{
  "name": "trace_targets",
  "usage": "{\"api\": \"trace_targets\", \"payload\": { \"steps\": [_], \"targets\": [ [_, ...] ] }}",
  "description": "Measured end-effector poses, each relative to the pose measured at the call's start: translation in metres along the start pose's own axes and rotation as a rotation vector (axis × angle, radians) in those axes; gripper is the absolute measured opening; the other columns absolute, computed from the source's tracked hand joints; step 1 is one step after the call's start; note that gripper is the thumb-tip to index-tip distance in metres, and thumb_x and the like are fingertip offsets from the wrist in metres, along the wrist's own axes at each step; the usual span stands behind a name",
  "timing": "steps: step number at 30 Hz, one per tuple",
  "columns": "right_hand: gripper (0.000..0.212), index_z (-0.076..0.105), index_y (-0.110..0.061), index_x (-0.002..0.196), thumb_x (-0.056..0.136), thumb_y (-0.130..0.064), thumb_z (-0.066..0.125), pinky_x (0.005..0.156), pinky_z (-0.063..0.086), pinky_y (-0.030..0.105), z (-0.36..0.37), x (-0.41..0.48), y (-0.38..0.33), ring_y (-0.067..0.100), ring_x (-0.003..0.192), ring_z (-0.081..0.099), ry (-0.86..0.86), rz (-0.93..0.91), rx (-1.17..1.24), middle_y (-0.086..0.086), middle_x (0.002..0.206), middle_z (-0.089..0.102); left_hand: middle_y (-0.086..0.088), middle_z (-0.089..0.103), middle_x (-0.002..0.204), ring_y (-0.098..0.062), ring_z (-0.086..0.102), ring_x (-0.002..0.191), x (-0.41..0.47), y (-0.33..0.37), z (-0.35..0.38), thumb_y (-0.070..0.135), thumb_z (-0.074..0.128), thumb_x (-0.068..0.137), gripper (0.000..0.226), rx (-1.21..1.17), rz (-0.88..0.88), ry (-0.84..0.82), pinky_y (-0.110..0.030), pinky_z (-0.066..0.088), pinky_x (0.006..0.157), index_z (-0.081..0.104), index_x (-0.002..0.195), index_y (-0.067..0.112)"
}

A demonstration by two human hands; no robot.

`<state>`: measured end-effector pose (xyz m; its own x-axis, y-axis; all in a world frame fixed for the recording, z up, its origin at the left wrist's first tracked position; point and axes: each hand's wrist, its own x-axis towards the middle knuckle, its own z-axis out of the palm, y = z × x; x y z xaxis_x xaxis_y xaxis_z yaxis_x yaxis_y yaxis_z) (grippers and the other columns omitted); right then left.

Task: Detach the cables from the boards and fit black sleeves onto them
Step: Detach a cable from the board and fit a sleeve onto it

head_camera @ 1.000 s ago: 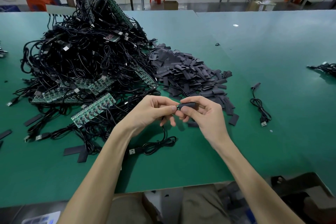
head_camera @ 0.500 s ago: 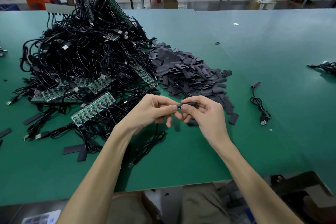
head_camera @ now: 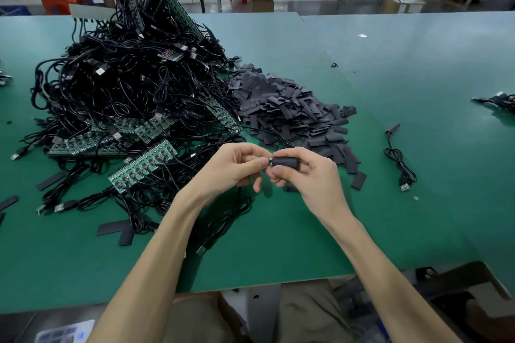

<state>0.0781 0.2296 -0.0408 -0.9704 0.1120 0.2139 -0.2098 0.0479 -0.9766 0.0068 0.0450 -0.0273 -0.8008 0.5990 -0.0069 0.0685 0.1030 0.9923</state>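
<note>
Just in front of the heap of black sleeves (head_camera: 292, 114), above the green table (head_camera: 418, 231): one black sleeve (head_camera: 287, 162) lying level, pinched between thumb and curled fingers of the right hand (head_camera: 315, 178). At its left mouth, the metal tip of a black cable (head_camera: 243, 206), gripped between thumb and forefinger of the left hand (head_camera: 231, 170), other fingers curled beneath. How far into the sleeve, impossible to tell. From the left hand down to the table, loose loops of that cable in front of the heap, ending in a USB plug (head_camera: 201, 250) flat on the green surface.

Left of the heap and touching it, a tall tangle of cables and boards (head_camera: 125, 86), with one green board (head_camera: 142, 168) at its near edge. Right of the heap, well apart, a single coiled cable (head_camera: 398, 159), thicker at its far end. Farther right of the heap, at the frame edge, a small bundle of cables (head_camera: 498, 100). Front-left of the heap, two flat sleeves (head_camera: 117, 231) laid in an L.
</note>
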Motion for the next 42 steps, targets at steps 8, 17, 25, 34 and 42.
{"api": "trace_targets", "payload": {
  "steps": [8, 17, 25, 34, 42],
  "targets": [
    [0.016, 0.076, -0.014, 0.099, 0.089, -0.001, 0.076, 0.062, 0.057, 0.026, 0.001, -0.001, -0.002, 0.02, 0.061, 0.071, 0.052, -0.015, -0.042, 0.008, 0.074, 0.077, -0.021, 0.074, 0.087, -0.021, 0.059, 0.053, -0.001, 0.004, 0.0, 0.005, 0.064, 0.098, 0.015, -0.033, 0.015, 0.004, -0.021, 0.03, 0.044, 0.06, 0.1, -0.009],
    [0.019, 0.077, -0.018, 0.1, 0.088, -0.004, 0.078, 0.063, 0.059, 0.031, 0.001, -0.004, -0.001, 0.019, 0.063, 0.069, -0.011, -0.037, -0.089, 0.006, 0.075, 0.076, -0.012, 0.072, 0.077, -0.017, 0.057, 0.052, -0.005, 0.005, -0.002, 0.005, 0.064, 0.098, 0.017, -0.006, 0.0, -0.042, -0.021, 0.031, 0.046, 0.058, 0.1, -0.011],
    [0.023, 0.076, -0.025, 0.097, 0.089, -0.004, 0.076, 0.062, 0.056, 0.024, 0.002, -0.003, -0.003, 0.015, 0.062, 0.07, 0.016, -0.077, -0.075, 0.003, 0.074, 0.077, -0.021, 0.068, 0.082, -0.023, 0.056, 0.06, -0.002, 0.005, 0.003, 0.009, 0.064, 0.099, 0.016, -0.01, 0.005, -0.004, -0.031, 0.03, 0.054, 0.062, 0.102, -0.007],
    [0.022, 0.075, -0.028, 0.098, 0.09, -0.007, 0.077, 0.061, 0.057, 0.024, 0.001, -0.003, -0.001, 0.018, 0.064, 0.073, 0.038, -0.072, -0.081, 0.001, 0.076, 0.078, -0.016, 0.074, 0.083, -0.022, 0.067, 0.064, 0.001, -0.003, 0.002, 0.015, 0.07, 0.095, 0.014, -0.034, 0.033, 0.039, -0.024, 0.051, 0.053, 0.075, 0.095, 0.002],
    [0.019, 0.075, -0.025, 0.1, 0.09, -0.009, 0.078, 0.061, 0.059, 0.025, 0.0, -0.003, 0.0, 0.02, 0.063, 0.074, -0.001, -0.078, -0.137, -0.002, 0.078, 0.079, -0.024, 0.073, 0.08, -0.026, 0.068, 0.06, 0.002, -0.005, 0.003, 0.008, 0.069, 0.094, 0.013, -0.05, 0.074, 0.047, -0.024, 0.051, 0.051, 0.076, 0.09, -0.003]
  ]
}}
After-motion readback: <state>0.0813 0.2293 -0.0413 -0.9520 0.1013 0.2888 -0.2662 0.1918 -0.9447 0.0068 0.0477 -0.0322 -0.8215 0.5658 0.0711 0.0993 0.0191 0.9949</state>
